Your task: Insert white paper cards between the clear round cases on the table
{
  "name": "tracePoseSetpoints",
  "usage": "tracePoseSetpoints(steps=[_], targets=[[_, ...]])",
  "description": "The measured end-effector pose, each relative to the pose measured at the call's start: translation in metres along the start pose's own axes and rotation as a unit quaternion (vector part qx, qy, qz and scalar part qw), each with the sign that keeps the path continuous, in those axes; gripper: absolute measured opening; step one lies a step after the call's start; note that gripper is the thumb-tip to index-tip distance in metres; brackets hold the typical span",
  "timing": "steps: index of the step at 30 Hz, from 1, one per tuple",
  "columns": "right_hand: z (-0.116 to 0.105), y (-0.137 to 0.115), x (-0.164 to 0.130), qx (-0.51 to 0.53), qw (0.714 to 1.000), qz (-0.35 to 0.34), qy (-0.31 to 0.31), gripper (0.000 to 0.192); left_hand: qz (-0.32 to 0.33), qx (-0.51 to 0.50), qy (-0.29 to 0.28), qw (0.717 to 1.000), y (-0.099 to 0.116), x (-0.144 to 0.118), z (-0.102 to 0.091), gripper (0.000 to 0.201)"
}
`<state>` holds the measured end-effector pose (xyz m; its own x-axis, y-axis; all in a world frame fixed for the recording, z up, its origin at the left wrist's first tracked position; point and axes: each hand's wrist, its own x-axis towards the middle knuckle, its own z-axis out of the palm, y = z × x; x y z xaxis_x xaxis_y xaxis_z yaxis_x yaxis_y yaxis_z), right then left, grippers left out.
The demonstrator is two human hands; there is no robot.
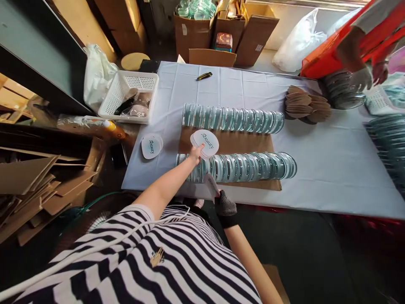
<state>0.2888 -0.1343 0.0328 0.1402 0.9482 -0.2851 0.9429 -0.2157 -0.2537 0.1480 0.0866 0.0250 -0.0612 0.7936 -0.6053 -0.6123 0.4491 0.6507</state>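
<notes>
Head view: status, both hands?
Left hand holds white printed cards. Gloved right hand grips another card near front glass row. Left wrist crosses that row.

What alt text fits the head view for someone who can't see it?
A bare left hand holds white printed cards over brown cardboard between two rows of clear round glassware. The gloved right hand holds a card by the nearer row; another person stands at right.

The cardboard sheet (pixel 228 145) is plain brown. The far glass row (pixel 234 118) and near glass row (pixel 247 166) on it are translucent grey-green. Over its left end, white cards (pixel 207 143) bear dark green lettering. Beneath it the tablecloth (pixel 322 169) is pale lilac-blue; beyond it the cutter (pixel 204 76) is black and yellow. Nearer than it, the dark glove (pixel 226 204) has fine pale lines, the shirt (pixel 190 261) black and white stripes.
</notes>
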Motion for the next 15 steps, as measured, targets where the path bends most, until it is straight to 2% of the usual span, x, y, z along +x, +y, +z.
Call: tracePoseSetpoints(steps=[4,8,11,15], targets=[[-0.015,-0.012,0.033,-0.058,0.998,0.032,0.017,0.030,0.004,0.007,-0.025,1.000,-0.003,0.005,-0.005,0.036],[-0.030,-0.006,0.017,-0.088,0.996,-0.018,-0.003,0.033,-0.002,-0.007,-0.032,0.999,-0.004,0.006,-0.007,0.038],[-0.023,-0.017,0.006,-0.107,0.994,-0.005,-0.018,0.031,0.002,-0.012,-0.051,0.999,-0.005,0.004,-0.008,0.038],[-0.004,-0.043,0.032,-0.085,0.995,0.028,-0.037,0.033,0.012,-0.021,-0.069,0.997,-0.006,0.001,-0.008,0.041]])
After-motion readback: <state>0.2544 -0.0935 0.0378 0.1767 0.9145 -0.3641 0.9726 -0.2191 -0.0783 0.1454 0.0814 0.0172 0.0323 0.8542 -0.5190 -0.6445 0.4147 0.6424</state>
